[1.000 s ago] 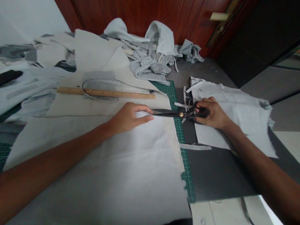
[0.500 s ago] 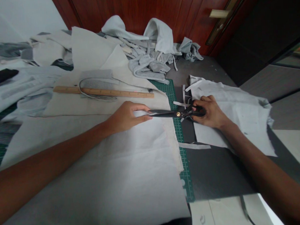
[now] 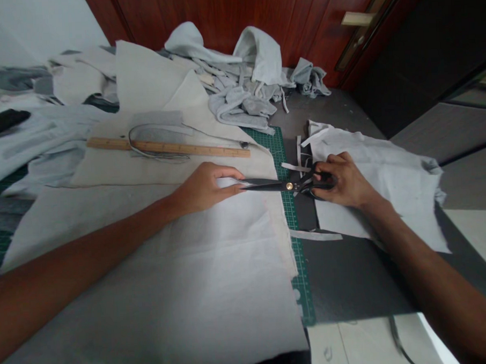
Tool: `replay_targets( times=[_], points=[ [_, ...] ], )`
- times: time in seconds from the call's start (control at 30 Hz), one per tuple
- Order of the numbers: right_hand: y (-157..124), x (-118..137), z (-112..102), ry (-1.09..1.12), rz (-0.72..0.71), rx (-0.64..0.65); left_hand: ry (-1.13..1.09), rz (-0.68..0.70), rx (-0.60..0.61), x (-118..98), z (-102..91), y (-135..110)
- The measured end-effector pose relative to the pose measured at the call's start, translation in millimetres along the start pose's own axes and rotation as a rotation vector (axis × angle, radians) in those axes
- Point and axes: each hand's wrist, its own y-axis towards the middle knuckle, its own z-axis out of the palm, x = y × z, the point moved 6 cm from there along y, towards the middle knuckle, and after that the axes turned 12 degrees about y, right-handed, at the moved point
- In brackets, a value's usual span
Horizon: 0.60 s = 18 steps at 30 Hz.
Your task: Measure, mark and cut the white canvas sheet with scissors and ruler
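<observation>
My right hand [image 3: 339, 180] grips the handles of black scissors [image 3: 267, 185] with a brass-coloured pivot, fingers wrapped through the loops. The blades point left and are slightly parted along the upper edge of a large white fabric sheet [image 3: 215, 280]. At the blade tips is my left hand [image 3: 205, 188], its thumb and forefinger pinching the fabric edge, with the tips between or right beside them. Narrow cut strips, one of them a pale strip [image 3: 315, 235], lie near the scissors.
A wooden ruler [image 3: 201, 150] and a grey fabric piece [image 3: 160, 121] rest on cream fabric [image 3: 150, 81]. Beneath is a green cutting mat [image 3: 304, 297] on a dark table [image 3: 355, 279]. Scraps [image 3: 243, 107] pile up at the back; folded white cloth [image 3: 391, 165] lies right.
The scissor blades have parted slightly, and my right hand has shifted a little to the right. My left hand stays in nearly the same place.
</observation>
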Motion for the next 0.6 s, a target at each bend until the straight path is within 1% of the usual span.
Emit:
replay_targets(
  times=[0.13, 0.23, 0.6],
  points=[
    [-0.4, -0.1, 3.3, 0.036, -0.016, 0.020, -0.004, 0.026, 0.006, 0.8, 1.4, 0.7],
    [-0.6, -0.1, 6.1, 0.059, -0.016, 0.052, 0.006, 0.019, 0.016, 2.1, 1.8, 1.0],
    [-1.4, 6.7, 9.2, 0.074, -0.013, 0.097, -0.004, -0.006, 0.040, 0.1, 1.4, 0.4]
  ],
)
